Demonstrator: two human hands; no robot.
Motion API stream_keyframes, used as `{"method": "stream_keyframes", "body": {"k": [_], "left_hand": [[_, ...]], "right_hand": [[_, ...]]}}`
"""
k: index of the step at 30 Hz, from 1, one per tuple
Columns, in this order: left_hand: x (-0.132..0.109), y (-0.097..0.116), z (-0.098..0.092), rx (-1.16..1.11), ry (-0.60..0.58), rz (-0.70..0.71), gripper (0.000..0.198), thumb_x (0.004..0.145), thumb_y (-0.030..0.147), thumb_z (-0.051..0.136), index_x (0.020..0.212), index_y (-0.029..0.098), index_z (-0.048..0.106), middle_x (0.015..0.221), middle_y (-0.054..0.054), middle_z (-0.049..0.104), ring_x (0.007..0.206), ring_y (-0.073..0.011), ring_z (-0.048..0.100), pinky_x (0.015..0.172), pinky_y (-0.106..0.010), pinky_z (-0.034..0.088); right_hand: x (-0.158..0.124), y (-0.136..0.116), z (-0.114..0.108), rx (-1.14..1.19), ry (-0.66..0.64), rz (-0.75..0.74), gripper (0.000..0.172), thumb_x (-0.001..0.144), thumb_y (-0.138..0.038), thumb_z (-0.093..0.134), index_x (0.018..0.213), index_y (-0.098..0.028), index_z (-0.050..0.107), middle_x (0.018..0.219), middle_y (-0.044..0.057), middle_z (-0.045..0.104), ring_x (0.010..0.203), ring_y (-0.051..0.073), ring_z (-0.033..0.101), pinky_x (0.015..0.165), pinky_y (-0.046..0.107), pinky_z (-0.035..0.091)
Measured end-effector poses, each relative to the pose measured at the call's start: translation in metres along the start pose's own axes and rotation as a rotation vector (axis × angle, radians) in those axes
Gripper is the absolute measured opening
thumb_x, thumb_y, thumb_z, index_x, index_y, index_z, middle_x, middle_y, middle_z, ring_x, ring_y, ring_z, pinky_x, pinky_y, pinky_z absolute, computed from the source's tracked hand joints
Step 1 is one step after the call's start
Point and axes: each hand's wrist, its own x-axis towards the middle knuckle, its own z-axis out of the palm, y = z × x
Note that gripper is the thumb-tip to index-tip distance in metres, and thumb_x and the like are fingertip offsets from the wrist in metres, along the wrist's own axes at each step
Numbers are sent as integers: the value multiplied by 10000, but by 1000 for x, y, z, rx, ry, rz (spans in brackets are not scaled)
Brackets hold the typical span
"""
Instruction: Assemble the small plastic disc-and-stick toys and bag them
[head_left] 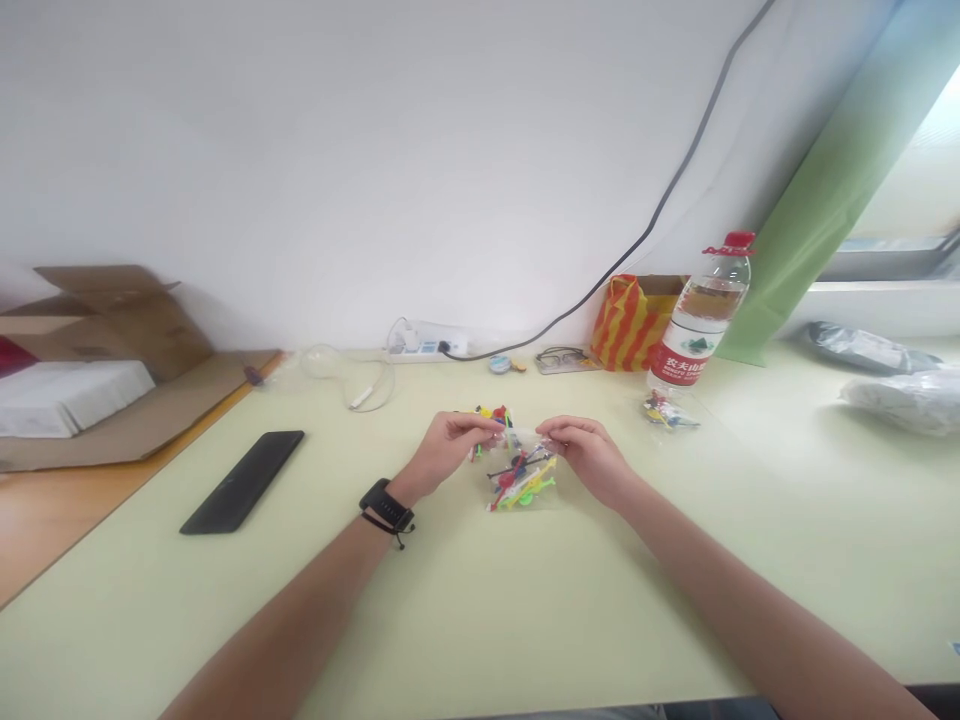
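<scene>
Between my two hands hangs a clear plastic bag (523,478) filled with small coloured plastic pieces in red, yellow, green, blue and white. My left hand (450,448), with a black watch on its wrist, pinches the bag's upper left edge. At the upper right edge, the fingers of my right hand (589,455) are closed on the same bag. Just behind it lies a pile of similar coloured pieces (495,413), partly hidden by the bag and my left fingers. Another small bag of coloured pieces (666,412) rests by the foot of the water bottle (701,320).
A black flat pad (244,482) lies to the left, near an open cardboard box (127,320) with white stacks (82,398). Along the wall are a power strip (427,342), glasses (564,357) and a striped bag (630,322). Plastic packages (907,400) sit at right.
</scene>
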Motion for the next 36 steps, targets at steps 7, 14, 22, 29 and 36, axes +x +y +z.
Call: {"method": "stream_keyframes", "body": {"k": [7,14,22,29,36], "left_hand": [[-1,-1,2,24,36,51,294,793,361,820,1003,156,813,985,-109,793,844,-210,723,694,-271,561],[3,-7,-3,103,24,69,307,814,412,799,954,138,795,893,-103,780,739,-182,689,599,-253,537],[3,-6,-6,66,32,57,227,811,358,799,919,159,812,901,-93,788,783,-193,705,651,-264,545],[1,-7,-4,43,29,48,270,787,361,827,950,145,812,944,-110,790,865,-222,720,762,-300,570],[3,-7,-1,156,-18,101,296,836,411,778,978,152,801,967,-109,781,832,-207,702,687,-273,564]], "right_hand": [[-3,-6,0,-231,31,-91,259,777,-376,799,980,-216,785,818,29,717,801,188,626,786,338,483],[-3,-9,1,-303,34,-140,322,780,-482,807,927,-199,761,789,53,731,750,198,643,740,360,520],[-2,-6,-6,-312,55,-142,210,783,-391,779,885,-212,822,802,54,745,754,192,625,763,359,512],[-2,-6,-7,-315,20,-143,225,769,-404,809,881,-209,816,870,63,764,831,210,656,811,360,510],[0,-6,-7,-415,13,-159,337,762,-479,819,956,-205,780,914,72,762,844,222,677,804,378,534]]}}
